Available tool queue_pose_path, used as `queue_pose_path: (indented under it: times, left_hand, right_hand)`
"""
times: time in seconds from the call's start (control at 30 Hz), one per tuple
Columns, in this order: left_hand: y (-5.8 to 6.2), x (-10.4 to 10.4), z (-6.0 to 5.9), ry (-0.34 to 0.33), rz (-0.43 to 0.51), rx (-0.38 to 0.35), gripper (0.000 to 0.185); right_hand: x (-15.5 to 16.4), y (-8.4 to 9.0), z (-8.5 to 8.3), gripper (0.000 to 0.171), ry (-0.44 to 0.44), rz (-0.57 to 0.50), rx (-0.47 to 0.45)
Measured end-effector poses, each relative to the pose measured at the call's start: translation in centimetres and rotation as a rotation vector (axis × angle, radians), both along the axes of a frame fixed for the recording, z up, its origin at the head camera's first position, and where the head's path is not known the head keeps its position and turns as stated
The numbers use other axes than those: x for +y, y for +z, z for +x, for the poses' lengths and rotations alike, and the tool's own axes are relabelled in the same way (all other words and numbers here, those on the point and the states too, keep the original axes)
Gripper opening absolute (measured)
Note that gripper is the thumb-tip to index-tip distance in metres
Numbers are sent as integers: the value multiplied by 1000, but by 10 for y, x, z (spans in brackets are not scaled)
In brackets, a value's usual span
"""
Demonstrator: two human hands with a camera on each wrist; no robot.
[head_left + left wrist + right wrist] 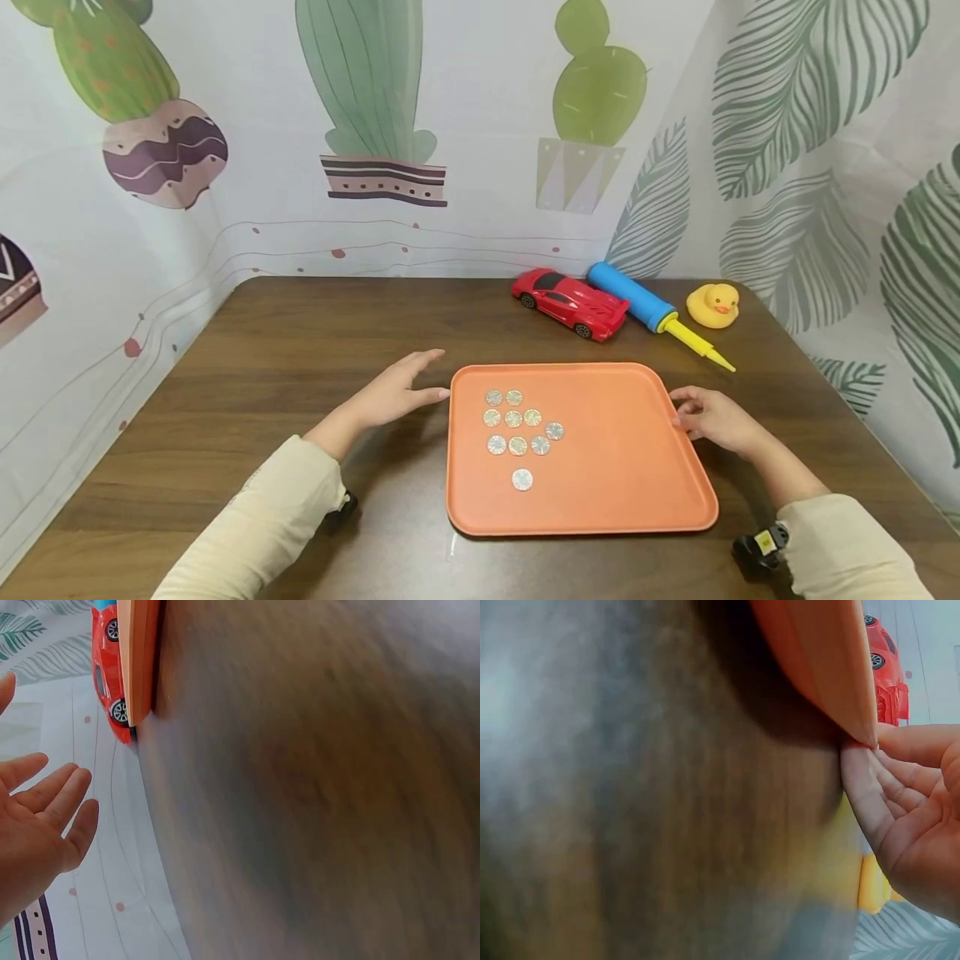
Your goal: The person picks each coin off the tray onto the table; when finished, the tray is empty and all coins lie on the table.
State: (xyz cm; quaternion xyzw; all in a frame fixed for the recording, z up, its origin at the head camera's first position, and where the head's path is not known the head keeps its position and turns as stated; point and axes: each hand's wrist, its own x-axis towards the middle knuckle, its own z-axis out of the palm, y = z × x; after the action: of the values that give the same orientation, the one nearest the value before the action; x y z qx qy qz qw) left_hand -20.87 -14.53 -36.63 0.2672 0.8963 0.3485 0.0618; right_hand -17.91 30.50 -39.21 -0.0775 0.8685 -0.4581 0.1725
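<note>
Fingers of the right hand [716, 419] are being curled against the right rim of the tray [637, 500], pinching its edge. Opposite, the left hand [393, 392] is being held open, fingers straight, just beside the left rim, apparently not touching. Near the desk's front edge the tray is lying flat, with loose coins [517, 427] clustered toward its left side. It is judged stiff, light and slick: best gripped at both side rims and kept level, lest coins slide.
</note>
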Motion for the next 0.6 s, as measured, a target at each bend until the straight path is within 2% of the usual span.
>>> queue_pose_path:
  times: [0.23,0.4,0.6]
  left_hand:
    - [1,14,-3,-9,24,-66,61]
    - [0,24,-9,-41,0,-45,62]
    - [-4,33,-17,-89,-56,6,52]
  right_hand:
    - [0,3,-5,28,18,-16,-81]
    - [2,6,-6,21,30,-37,-105]
    - [3,5,-7,21,57,-67,-122]
